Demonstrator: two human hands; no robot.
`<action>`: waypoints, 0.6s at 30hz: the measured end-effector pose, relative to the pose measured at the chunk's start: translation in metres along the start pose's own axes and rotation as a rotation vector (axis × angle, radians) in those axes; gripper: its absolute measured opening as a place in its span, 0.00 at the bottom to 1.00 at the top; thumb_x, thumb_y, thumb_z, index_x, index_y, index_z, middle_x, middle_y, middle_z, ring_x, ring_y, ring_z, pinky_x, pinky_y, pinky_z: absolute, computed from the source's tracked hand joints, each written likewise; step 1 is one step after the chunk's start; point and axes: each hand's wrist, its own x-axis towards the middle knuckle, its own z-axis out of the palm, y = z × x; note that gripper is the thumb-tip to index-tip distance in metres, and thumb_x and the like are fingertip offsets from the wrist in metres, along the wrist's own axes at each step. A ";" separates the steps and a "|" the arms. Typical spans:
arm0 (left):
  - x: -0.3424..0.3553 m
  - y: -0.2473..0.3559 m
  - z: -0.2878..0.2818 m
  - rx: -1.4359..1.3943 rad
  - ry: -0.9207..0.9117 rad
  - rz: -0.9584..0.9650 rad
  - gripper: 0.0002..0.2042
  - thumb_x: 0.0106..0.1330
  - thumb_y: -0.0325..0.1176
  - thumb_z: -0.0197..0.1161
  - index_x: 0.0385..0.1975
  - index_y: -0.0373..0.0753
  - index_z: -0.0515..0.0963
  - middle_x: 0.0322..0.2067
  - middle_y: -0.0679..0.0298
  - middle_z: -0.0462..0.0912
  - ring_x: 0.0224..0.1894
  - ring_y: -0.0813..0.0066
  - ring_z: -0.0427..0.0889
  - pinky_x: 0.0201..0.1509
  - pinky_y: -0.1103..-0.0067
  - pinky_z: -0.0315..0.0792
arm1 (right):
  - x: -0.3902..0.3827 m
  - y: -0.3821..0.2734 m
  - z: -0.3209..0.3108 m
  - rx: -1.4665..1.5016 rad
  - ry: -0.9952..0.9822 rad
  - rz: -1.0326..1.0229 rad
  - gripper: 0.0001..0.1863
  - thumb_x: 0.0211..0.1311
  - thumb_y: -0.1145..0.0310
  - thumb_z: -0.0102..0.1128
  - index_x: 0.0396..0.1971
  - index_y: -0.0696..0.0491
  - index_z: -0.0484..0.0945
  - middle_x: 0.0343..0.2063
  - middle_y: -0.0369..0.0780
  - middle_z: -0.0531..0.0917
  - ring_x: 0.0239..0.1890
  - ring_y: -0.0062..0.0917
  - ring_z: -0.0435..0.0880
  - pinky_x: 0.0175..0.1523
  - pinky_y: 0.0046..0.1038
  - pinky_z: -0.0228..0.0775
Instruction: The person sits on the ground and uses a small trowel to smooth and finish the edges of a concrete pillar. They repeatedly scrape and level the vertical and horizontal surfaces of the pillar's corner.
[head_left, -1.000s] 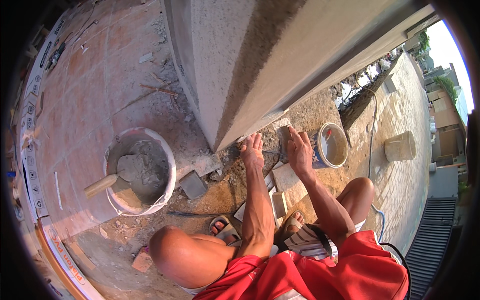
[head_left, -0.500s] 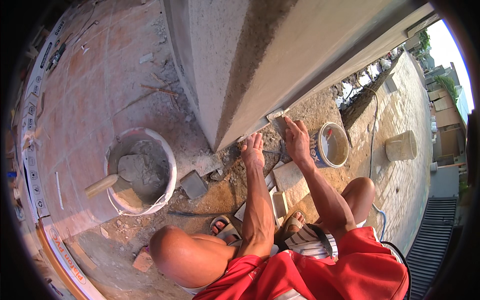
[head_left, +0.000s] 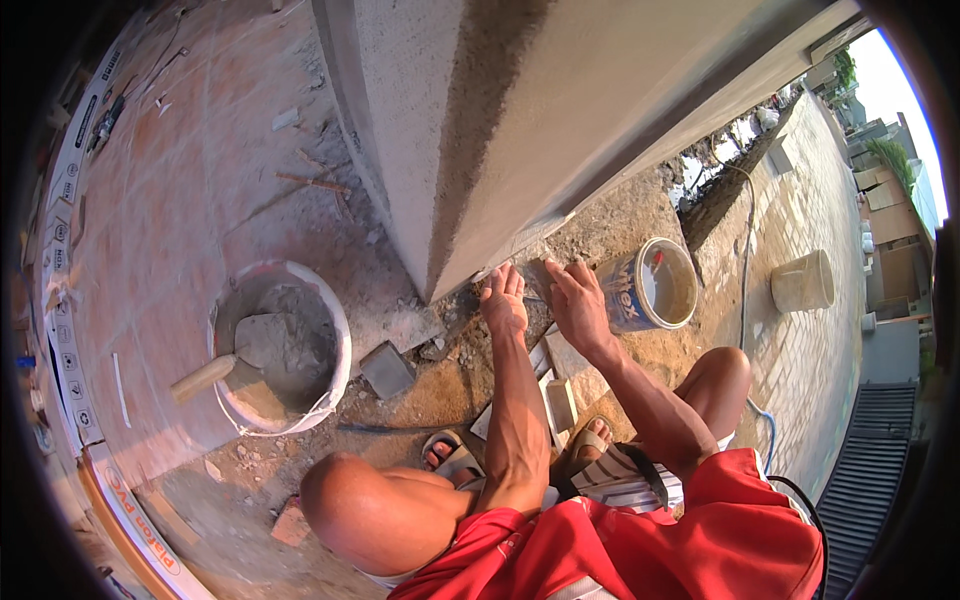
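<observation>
My left hand (head_left: 505, 305) lies with fingers stretched out against the bottom edge of the plastered concrete column (head_left: 520, 140), near its corner. Just right of it, my right hand (head_left: 575, 305) holds a small grey flat tool (head_left: 540, 275) at the base of the wall, index finger extended along it; the tool is partly hidden. To my left, a white bucket (head_left: 332, 330) holds wet grey mortar (head_left: 300, 355) and a wooden-handled trowel (head_left: 200, 377). A container of cloudy water (head_left: 668, 290) stands right of my right hand.
A grey block (head_left: 388, 370) and tile offcuts (head_left: 560, 352) lie by my sandalled feet. An empty-looking bucket (head_left: 800, 290) stands on pavers, beside a hose (head_left: 745, 250). Long printed cartons (head_left: 120, 505) edge the dusty tiled floor (head_left: 140, 300); a slatted gate (head_left: 870, 450) is at right.
My right hand and its tool have moved down and left along the wall's bottom edge, closer to my left hand, which has stayed nearly in place.
</observation>
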 end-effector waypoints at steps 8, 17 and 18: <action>-0.003 -0.001 0.003 0.010 0.012 0.018 0.34 0.67 0.41 0.60 0.64 0.28 0.52 0.64 0.44 0.62 0.67 0.51 0.60 0.72 0.57 0.46 | -0.006 -0.003 0.001 0.043 0.089 0.002 0.21 0.54 0.78 0.56 0.51 0.54 0.77 0.33 0.44 0.74 0.39 0.38 0.74 0.46 0.36 0.69; 0.027 -0.003 -0.030 0.048 -0.103 -0.012 0.28 0.68 0.40 0.60 0.61 0.29 0.60 0.55 0.51 0.71 0.56 0.59 0.72 0.63 0.64 0.66 | 0.005 -0.024 0.029 0.075 0.152 -0.116 0.23 0.50 0.79 0.58 0.50 0.54 0.76 0.32 0.43 0.72 0.36 0.36 0.73 0.43 0.35 0.70; 0.027 -0.004 -0.031 0.013 -0.156 -0.063 0.27 0.68 0.40 0.59 0.60 0.29 0.61 0.53 0.52 0.73 0.53 0.60 0.74 0.61 0.65 0.69 | 0.003 -0.023 0.030 0.069 0.148 -0.108 0.23 0.50 0.79 0.58 0.50 0.54 0.76 0.32 0.43 0.72 0.35 0.36 0.73 0.42 0.35 0.70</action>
